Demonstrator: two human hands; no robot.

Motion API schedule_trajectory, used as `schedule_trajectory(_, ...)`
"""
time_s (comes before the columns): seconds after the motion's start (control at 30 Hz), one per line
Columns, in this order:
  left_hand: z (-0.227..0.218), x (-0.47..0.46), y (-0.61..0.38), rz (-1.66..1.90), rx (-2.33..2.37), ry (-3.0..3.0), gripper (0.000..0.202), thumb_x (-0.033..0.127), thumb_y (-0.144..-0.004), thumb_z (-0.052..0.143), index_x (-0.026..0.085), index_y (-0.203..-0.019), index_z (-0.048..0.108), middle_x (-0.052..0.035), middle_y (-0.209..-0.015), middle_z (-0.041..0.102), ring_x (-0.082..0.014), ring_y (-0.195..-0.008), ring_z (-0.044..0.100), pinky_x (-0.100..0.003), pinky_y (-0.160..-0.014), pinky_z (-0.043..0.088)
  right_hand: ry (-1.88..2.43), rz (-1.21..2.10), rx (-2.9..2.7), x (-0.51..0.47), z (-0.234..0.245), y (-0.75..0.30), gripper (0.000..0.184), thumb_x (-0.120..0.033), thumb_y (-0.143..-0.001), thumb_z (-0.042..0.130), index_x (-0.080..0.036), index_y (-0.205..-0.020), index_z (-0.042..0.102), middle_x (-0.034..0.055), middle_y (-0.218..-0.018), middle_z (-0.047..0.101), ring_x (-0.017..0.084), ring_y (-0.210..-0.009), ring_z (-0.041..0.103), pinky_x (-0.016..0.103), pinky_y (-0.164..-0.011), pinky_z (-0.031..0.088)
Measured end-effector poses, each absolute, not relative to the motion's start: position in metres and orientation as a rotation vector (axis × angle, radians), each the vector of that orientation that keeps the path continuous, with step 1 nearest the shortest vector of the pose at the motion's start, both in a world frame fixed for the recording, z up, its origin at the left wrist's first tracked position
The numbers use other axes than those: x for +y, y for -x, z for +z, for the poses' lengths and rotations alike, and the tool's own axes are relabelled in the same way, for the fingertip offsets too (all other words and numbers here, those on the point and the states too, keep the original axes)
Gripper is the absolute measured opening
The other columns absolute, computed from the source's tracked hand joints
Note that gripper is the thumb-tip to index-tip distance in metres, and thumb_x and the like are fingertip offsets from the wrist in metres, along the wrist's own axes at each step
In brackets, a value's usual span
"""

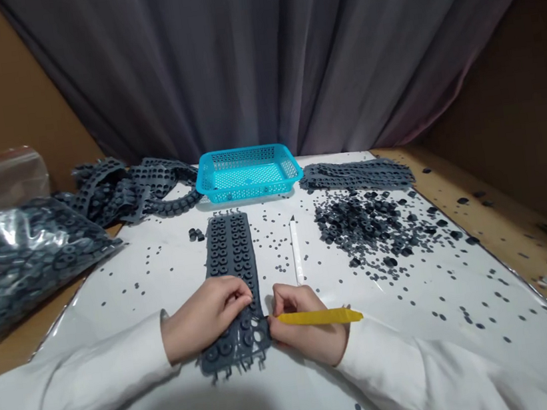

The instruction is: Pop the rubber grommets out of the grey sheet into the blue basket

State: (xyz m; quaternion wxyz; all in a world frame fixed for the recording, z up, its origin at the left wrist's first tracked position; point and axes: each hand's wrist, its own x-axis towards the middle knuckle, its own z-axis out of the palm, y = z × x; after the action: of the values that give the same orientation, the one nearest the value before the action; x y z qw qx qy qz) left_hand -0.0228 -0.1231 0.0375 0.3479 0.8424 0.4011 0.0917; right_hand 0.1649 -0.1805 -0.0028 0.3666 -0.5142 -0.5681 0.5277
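A dark grey moulded rubber sheet [232, 251] with rows of ring-shaped grommets lies lengthwise in front of me. Across its lower half rests my left hand [212, 315], fingers curled and pressed together at the sheet, thumb against the index finger. My right hand [304, 322] is closed around a yellow pen-shaped tool [321, 318] at the sheet's lower right edge. The tool's tip is hidden by my fingers. Beside that hand, a few holes show in the sheet where the rings are gone. A white pen-shaped knife [296, 249] with a dark tip lies just beyond my right hand.
A blue perforated basket [251, 191] stands at the back. Stacked rubber strips [358, 176] lie right of it, above a pile of small dark pieces [366, 219]. Crumpled rubber sheets [149, 181] and a clear bag of grommets [23, 258] are at left. Small discs dot the white surface.
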Motion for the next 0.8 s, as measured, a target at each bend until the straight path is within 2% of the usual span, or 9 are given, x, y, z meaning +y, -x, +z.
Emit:
schedule_trajectory(0.17,0.039,-0.107,0.032,0.353,1.151,-1.788,0.029,0.04,-0.086,0.051,0.014,-0.084,0.062,-0.002,-0.076,0.06,-0.0147,-0.069,0.052,-0.025,-0.062,0.039,1.299,1.39,-1.4,-0.18,-0.001,-0.165,0.02,-0.012,-0.064,0.055,-0.02,-0.058,0.038,-0.0072,-0.045,0.045,0.007,-0.041,0.04,0.019,-0.04,0.023)
schedule_trajectory(0.33,0.04,-0.102,0.037,0.358,1.069,-1.459,0.033,0.043,-0.081,0.06,0.012,-0.091,0.064,-0.0012,-0.075,0.059,-0.0091,-0.057,0.045,-0.022,-0.054,0.034,1.241,1.355,-1.318,-0.175,-0.004,-0.166,0.02,-0.017,-0.069,0.056,-0.021,-0.061,0.038,-0.0064,-0.047,0.049,0.009,-0.042,0.045,0.02,-0.043,0.029)
schedule_trajectory(0.5,0.04,-0.105,0.037,0.356,1.007,-1.184,0.039,0.045,-0.074,0.068,0.01,-0.093,0.066,-0.0031,-0.076,0.061,-0.0036,-0.048,0.035,-0.019,-0.045,0.023,1.261,1.308,-1.43,-0.172,-0.006,-0.167,0.019,-0.016,-0.071,0.056,-0.021,-0.061,0.04,-0.0059,-0.048,0.05,0.008,-0.043,0.044,0.02,-0.043,0.029)
schedule_trajectory(0.63,0.038,-0.108,0.035,0.372,0.991,-1.028,0.038,0.042,-0.071,0.072,0.009,-0.09,0.066,-0.003,-0.074,0.062,-0.0017,-0.044,0.033,-0.018,-0.043,0.018,1.281,1.293,-1.449,-0.17,-0.004,-0.166,0.02,-0.013,-0.068,0.055,-0.021,-0.059,0.039,-0.0066,-0.047,0.048,0.007,-0.042,0.042,0.02,-0.042,0.027)
schedule_trajectory(0.8,0.039,-0.112,0.033,0.411,0.964,-0.874,0.036,0.043,-0.072,0.072,0.008,-0.074,0.061,-0.0029,-0.067,0.061,0.0001,-0.041,0.032,-0.015,-0.04,0.017,1.285,1.363,-1.443,-0.165,0.0,-0.165,0.021,-0.01,-0.063,0.054,-0.02,-0.055,0.037,-0.008,-0.044,0.044,0.007,-0.039,0.043,0.018,-0.039,0.027)
